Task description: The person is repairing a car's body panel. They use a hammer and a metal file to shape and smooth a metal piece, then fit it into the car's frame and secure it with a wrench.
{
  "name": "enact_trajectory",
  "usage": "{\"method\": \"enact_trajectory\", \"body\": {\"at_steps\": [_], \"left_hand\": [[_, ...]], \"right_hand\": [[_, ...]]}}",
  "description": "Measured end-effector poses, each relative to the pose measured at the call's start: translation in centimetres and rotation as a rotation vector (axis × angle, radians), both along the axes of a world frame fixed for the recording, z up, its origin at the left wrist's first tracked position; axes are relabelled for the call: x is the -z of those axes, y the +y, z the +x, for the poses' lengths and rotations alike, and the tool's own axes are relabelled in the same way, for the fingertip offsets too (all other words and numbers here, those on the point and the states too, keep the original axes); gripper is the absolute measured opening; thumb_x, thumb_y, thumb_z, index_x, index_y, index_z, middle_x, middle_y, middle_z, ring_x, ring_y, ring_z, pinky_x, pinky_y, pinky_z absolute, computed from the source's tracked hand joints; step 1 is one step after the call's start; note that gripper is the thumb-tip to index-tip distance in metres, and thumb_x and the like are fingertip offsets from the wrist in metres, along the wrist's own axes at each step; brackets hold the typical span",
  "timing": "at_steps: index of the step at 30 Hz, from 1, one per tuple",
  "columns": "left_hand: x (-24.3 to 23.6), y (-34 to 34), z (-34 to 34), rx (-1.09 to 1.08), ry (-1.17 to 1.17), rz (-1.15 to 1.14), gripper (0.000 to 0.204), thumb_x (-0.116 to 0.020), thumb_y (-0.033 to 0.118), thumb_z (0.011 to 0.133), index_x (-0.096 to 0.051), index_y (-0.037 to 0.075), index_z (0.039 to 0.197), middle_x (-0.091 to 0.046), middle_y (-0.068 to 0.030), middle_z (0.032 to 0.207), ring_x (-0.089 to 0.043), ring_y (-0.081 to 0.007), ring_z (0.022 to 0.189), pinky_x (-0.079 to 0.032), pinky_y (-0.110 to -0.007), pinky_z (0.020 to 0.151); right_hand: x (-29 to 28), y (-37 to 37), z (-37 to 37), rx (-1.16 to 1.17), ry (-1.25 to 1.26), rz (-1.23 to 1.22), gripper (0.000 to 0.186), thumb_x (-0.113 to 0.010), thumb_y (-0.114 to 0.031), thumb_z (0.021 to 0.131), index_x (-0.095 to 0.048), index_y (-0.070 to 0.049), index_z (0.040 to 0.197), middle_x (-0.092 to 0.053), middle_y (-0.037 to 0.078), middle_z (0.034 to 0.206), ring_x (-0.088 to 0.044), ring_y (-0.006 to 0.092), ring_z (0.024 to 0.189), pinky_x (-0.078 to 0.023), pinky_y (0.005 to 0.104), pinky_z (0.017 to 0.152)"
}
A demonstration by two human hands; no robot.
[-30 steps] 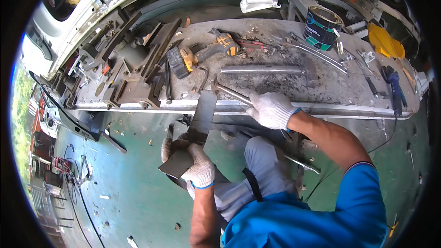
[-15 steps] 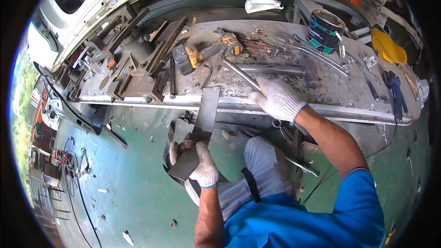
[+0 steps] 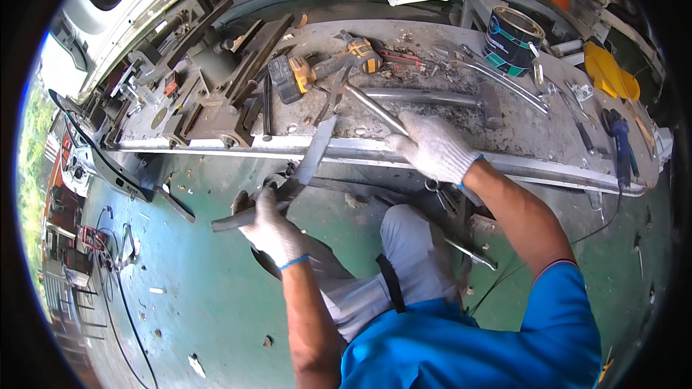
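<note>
In a white knit glove, my right hand (image 3: 432,145) is closed on the metal shaft of a hammer (image 3: 371,106), whose head end is raised toward the middle of the bench. My left hand (image 3: 270,230), also gloved, grips a grey bent sheet-metal strip (image 3: 313,153) below the bench's front edge; its upper end reaches that edge and its lower end sticks out left. A sledgehammer (image 3: 440,98) lies just behind my right hand, and a yellow-and-black cordless power tool (image 3: 324,68) lies beyond it on the bench.
The cluttered metal bench (image 3: 548,151) carries a steel jig (image 3: 209,90), a paint can (image 3: 513,42), wrenches, a yellow plastic piece (image 3: 609,72) and a blue power tool (image 3: 621,144). A vehicle body (image 3: 108,14) stands behind. Cables and a loose metal bar (image 3: 176,205) are on the green floor (image 3: 202,295).
My left hand has moved left with the strip, which is now tilted and turned more edge-on. My right hand has raised the hammer slightly toward the back of the bench, still gripping it.
</note>
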State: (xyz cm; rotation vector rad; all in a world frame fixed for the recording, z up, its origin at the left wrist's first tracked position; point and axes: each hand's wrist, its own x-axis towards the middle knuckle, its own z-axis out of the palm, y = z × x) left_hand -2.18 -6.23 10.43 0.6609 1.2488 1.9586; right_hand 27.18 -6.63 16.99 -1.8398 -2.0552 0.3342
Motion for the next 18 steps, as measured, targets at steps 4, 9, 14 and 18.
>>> {"method": "enact_trajectory", "body": {"at_steps": [4, 9, 14, 18], "left_hand": [[1.6, 1.9, -2.8, 0.101, -0.339, -0.026, 0.048, -0.065, -0.004, 0.091, -0.053, 0.002, 0.137, -0.068, -0.0216, 0.118, -0.075, -0.0344, 0.104, -0.066, -0.052, 0.09], [5.0, 3.6, -5.5, 0.229, -0.52, -0.088, 0.011, -0.063, 0.002, 0.093, -0.06, -0.007, 0.099, -0.066, -0.0235, 0.106, -0.073, -0.0411, 0.104, -0.066, -0.061, 0.096], [7.1, 3.9, -7.3, 0.375, -0.613, -0.179, 0.012, -0.064, 0.007, 0.095, -0.064, -0.005, 0.094, -0.074, -0.022, 0.097, -0.075, -0.0384, 0.105, -0.066, -0.051, 0.095], [6.2, 3.4, -6.3, 0.399, -0.589, -0.108, 0.011, -0.064, 0.006, 0.095, -0.064, -0.005, 0.099, -0.073, -0.0211, 0.103, -0.075, -0.0396, 0.107, -0.066, -0.052, 0.093]], "right_hand": [[0.5, 0.2, 0.6, 0.056, 0.014, -0.04, 0.05, -0.059, -0.05, 0.105, -0.063, -0.002, 0.12, -0.073, 0.027, 0.101, -0.073, 0.049, 0.097, -0.056, 0.0606, 0.085], [1.8, 0.1, 1.1, 0.063, 0.05, -0.034, 0.049, -0.061, -0.05, 0.105, -0.063, -0.003, 0.119, -0.074, 0.026, 0.102, -0.072, 0.0497, 0.098, -0.055, 0.0605, 0.086], [3.4, 0.6, 2.2, 0.038, 0.131, 0.058, 0.043, -0.062, -0.044, 0.106, -0.065, -0.003, 0.118, -0.069, 0.026, 0.088, -0.069, 0.0486, 0.086, -0.052, 0.0578, 0.079], [4.1, 1.1, 2.5, 0.036, 0.229, 0.098, 0.04, -0.064, -0.042, 0.106, -0.066, -0.003, 0.115, -0.068, 0.025, 0.086, -0.069, 0.0464, 0.084, -0.052, 0.0558, 0.078]]}}
